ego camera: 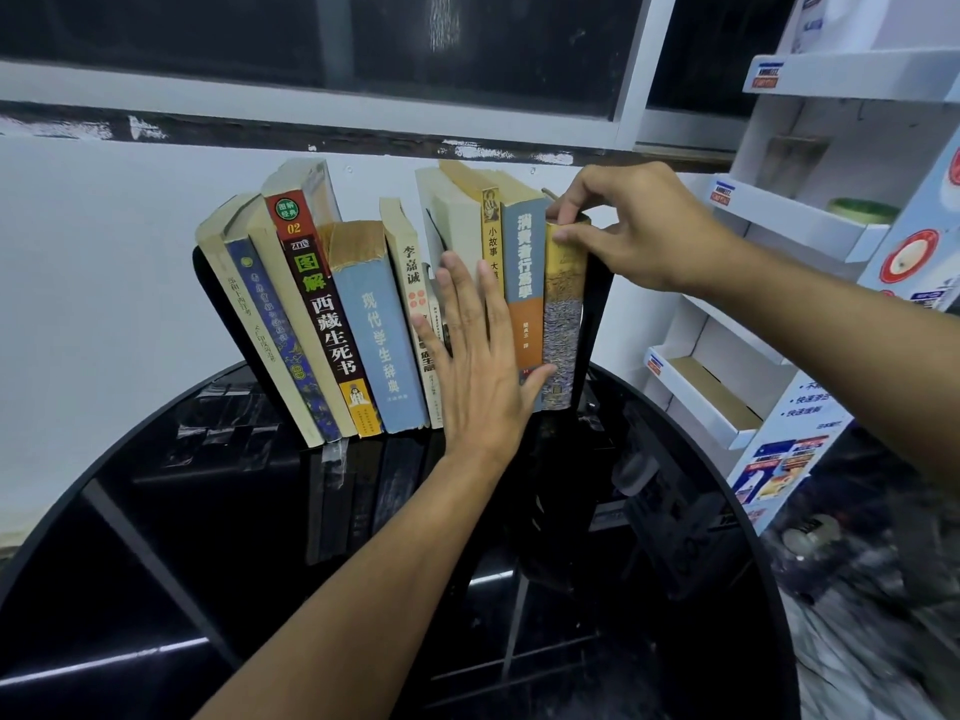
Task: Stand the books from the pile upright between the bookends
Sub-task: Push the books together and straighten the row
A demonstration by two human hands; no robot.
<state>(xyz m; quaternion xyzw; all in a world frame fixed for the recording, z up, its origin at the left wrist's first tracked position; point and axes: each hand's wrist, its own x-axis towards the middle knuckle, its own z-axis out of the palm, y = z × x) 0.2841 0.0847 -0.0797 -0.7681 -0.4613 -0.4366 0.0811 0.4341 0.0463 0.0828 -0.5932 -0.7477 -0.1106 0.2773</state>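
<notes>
The left hand [475, 356] lies open and flat against the spines of the books [363, 324]. Just right of it, the right hand [623, 226] pinches the top of the yellow book [563, 314], beside the black bookend [597, 304].

Row of books [363, 314] stands on worktop [156, 589] w/ wall behind, btwn left bookend [218, 304] & right bookend [597, 314]. Left-side books lean left; right ones upright. Left hand [478, 356] flat on spines mid-row; right hand [623, 226] atop rightmost book [563, 314]. Shelf rack [805, 252] to the right.
</notes>
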